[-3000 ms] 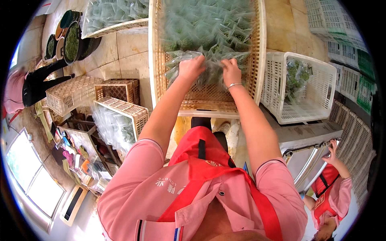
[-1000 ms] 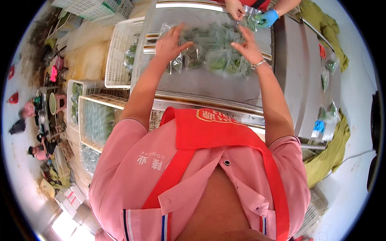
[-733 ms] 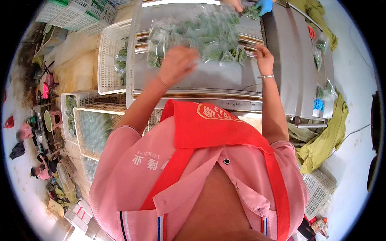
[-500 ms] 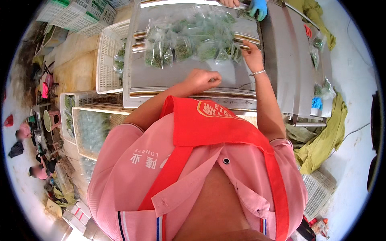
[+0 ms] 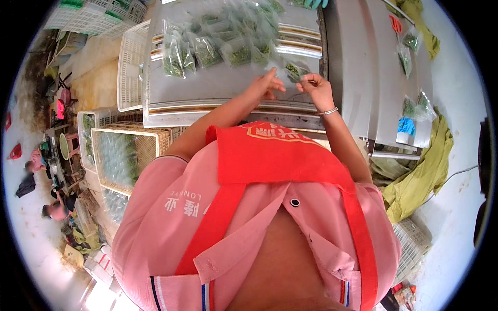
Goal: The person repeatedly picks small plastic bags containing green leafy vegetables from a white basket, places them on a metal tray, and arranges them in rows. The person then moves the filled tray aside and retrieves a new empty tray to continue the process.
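A small clear bag of green vegetable pieces (image 5: pixel 293 71) lies at the near right of the steel worktop (image 5: pixel 207 89), apart from the pile. My right hand (image 5: pixel 317 91) pinches its near right edge between thumb and fingertips. To the left of that bag is my left hand (image 5: pixel 265 86), its fingers apart and bent; it seems to hold nothing. Beyond both hands spreads a pile of similar filled clear bags (image 5: pixel 207 49), several of them overlapping.
At the top edge shows a co-worker's blue-gloved hand (image 5: pixel 315 3). White plastic crates (image 5: pixel 132 78) stand left of the worktop, one holding bagged goods (image 5: pixel 116 155). On the steel surface at right lie red-handled scissors (image 5: pixel 395 24), a few bags (image 5: pixel 409 107) and a blue glove or cloth (image 5: pixel 406 126).
My right hand has drawn one bag from the pile toward me. The left hand's fingers have spread. The view has shifted, leaving less of the co-worker's hands in sight.
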Demonstrator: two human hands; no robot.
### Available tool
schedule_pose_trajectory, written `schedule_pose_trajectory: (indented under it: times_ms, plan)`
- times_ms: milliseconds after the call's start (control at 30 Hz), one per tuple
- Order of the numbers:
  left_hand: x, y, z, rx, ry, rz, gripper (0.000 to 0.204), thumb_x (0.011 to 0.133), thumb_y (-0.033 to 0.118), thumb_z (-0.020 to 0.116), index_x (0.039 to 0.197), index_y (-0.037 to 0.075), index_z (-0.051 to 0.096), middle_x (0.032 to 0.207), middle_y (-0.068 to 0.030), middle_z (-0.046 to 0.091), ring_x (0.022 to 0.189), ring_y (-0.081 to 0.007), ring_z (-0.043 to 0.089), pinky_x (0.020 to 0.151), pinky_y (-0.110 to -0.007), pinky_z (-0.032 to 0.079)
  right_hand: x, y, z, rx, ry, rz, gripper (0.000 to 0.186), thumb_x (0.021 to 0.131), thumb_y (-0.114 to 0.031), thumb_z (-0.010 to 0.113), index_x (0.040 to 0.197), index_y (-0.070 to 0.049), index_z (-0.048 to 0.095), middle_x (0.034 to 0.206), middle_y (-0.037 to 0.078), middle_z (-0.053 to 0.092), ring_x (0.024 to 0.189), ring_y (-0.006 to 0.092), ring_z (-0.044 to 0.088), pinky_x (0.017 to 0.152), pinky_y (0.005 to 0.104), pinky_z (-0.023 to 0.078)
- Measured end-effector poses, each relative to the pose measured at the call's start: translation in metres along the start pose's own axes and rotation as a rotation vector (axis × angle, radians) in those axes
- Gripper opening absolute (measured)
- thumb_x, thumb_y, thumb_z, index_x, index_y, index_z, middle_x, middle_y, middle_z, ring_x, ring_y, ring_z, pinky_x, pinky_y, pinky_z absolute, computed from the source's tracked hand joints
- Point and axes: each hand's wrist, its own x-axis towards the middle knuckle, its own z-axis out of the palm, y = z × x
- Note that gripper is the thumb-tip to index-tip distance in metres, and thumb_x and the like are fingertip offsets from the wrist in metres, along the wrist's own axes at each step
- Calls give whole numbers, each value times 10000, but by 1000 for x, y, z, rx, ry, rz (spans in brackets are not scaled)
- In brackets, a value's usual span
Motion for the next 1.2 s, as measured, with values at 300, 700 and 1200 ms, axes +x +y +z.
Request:
schedule_pose_trajectory:
  times_ms: [300,700,1200]
  plan:
    - [9,-7,9,-55,9,-61,325,805,359,660,952,74,607,754,-28,644,430,-45,365,607,-282,493,-29,40,-8,787,-150,664,165,858,-260,594,871,-96,578,717,15,579,637,140,557,572,258,467]
    - [52,-20,-16,847,-238,245,141,724,182,670,749,50,626,663,-33,642,581,-134,584,525,-269,440,4,43,-49,-916,-118,-73,176,764,-220,652,826,-59,613,769,151,641,742,286,623,689,382,489]
    - [57,-21,-7,1178,-100,221,171,681,293,682,757,139,676,657,-14,652,598,-156,624,598,-322,490,-62,32,-50,-1267,-174,-348,265,735,-50,559,981,-120,631,871,105,578,890,304,534,815,385,450]
